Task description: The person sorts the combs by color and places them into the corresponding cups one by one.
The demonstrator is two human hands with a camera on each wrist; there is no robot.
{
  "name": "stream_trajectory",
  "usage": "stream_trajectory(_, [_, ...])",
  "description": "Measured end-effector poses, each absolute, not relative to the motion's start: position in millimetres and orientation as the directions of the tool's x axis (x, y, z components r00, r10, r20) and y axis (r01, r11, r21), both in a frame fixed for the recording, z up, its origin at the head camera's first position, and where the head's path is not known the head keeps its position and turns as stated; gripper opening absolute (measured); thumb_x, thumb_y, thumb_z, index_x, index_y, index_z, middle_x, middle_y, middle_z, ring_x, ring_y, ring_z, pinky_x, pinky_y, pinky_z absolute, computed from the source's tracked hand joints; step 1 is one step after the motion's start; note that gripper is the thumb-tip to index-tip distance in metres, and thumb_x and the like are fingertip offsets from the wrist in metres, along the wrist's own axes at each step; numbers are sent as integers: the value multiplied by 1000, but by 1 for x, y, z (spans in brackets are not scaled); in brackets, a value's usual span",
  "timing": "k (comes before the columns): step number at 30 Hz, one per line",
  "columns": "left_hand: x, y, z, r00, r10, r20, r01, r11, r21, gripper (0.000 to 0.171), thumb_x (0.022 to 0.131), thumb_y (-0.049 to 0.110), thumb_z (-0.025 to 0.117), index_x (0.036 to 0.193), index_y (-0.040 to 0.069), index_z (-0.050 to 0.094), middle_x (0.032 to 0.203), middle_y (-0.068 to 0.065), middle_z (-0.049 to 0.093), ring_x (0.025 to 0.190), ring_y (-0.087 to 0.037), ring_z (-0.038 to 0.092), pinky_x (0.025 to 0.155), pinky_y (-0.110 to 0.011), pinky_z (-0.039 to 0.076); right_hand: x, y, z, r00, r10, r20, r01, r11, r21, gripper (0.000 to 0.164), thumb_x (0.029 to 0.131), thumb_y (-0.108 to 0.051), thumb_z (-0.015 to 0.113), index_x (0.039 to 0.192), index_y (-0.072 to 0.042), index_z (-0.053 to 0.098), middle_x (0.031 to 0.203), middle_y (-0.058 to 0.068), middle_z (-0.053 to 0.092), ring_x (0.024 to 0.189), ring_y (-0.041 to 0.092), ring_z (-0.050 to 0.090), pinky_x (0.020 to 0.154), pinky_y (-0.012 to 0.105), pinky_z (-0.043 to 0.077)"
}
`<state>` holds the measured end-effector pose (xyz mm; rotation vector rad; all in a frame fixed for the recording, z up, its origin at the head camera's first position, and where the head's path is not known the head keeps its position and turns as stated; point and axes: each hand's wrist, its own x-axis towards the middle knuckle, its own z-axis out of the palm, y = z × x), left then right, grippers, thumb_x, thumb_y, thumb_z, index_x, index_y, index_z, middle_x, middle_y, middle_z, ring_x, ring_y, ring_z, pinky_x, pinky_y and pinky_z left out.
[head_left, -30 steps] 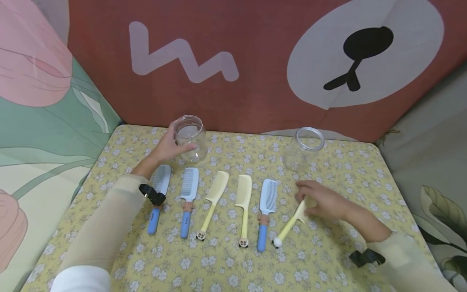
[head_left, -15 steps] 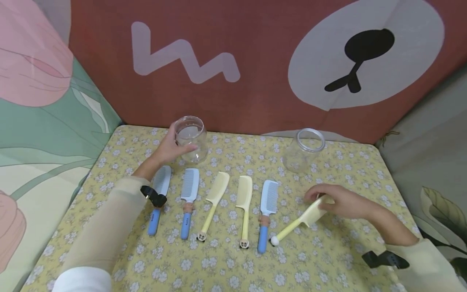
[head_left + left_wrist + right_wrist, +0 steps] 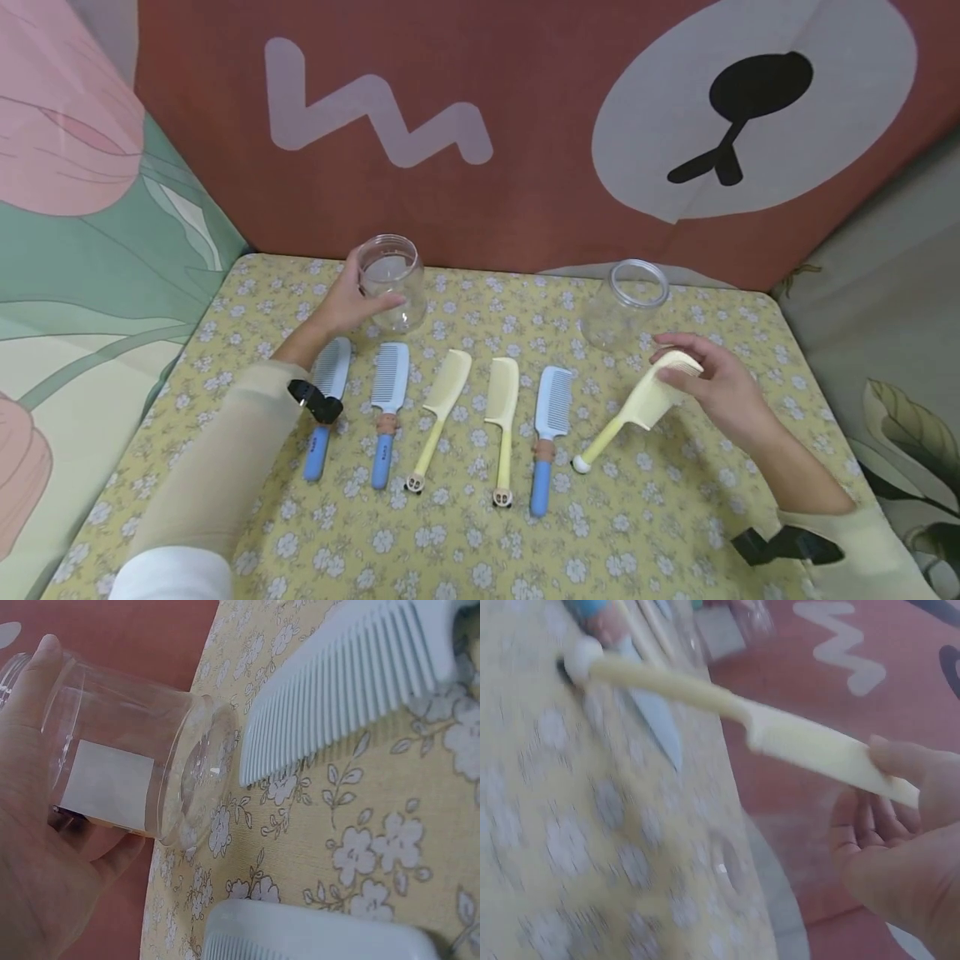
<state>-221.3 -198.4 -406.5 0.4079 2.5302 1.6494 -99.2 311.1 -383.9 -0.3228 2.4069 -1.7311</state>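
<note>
My left hand [image 3: 348, 300] holds a clear jar [image 3: 405, 292] upright near the back edge, thumb across its front. A white label [image 3: 109, 784] shows on the jar in the left wrist view. My right hand [image 3: 723, 387] pinches a yellow comb [image 3: 648, 396] by its toothed head, thumb on one side and fingers on the other. The comb is raised off the cloth, its yellow handle slanting down to a white round end [image 3: 581, 464]. Behind it stands a second clear jar [image 3: 615, 321], uncovered.
In a row lie two blue combs [image 3: 389, 375] at left, two yellow combs [image 3: 447, 387] in the middle and another blue comb [image 3: 553, 404] to their right. My left forearm passes over the leftmost one. A red printed backdrop [image 3: 525, 208] rises behind the flowered tablecloth [image 3: 450, 550].
My right hand has picked up the rightmost yellow comb by its head and moved it right and upward. The left hand has kept its grip on the jar.
</note>
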Motion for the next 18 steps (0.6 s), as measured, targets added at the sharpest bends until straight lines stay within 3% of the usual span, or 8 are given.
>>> stream_trajectory(5, [-236, -206, -432, -964, 251, 83, 177, 383, 907, 103, 88, 17, 82, 162, 15, 10, 163, -15, 25, 145, -37, 31, 114, -59, 32, -96, 297, -387, -967, -253, -10, -13, 92, -996, 32, 104, -5, 57, 136, -5, 63, 120, -2, 68, 107, 6, 63, 86, 16, 52])
stream_trajectory(8, [-235, -206, -432, -965, 250, 84, 176, 371, 912, 104, 88, 16, 82, 162, 15, 10, 163, -15, 26, 145, -37, 32, 114, -59, 31, -97, 292, -386, -957, -290, -11, -32, 141, -989, 33, 108, -12, 51, 139, -6, 60, 122, 0, 71, 114, 9, 65, 90, 21, 54])
stream_trajectory(13, [-224, -200, -413, -964, 255, 74, 163, 348, 923, 103, 87, 14, 82, 161, 6, 11, 161, -22, 26, 145, -41, 30, 115, -59, 28, -100, 286, -380, -949, -313, -34, -72, 323, -944, 38, 111, -25, 43, 144, -10, 53, 121, -2, 73, 108, 10, 68, 78, 31, 57])
stream_trajectory(18, [-216, -197, -401, -963, 259, 69, 162, 356, 920, 100, 88, 11, 80, 160, 2, 11, 161, -24, 25, 146, -42, 29, 116, -59, 27, -106, 282, -371, -946, -323, -29, -93, 358, -929, 38, 112, -26, 42, 145, -11, 53, 122, -4, 72, 107, 10, 69, 75, 35, 58])
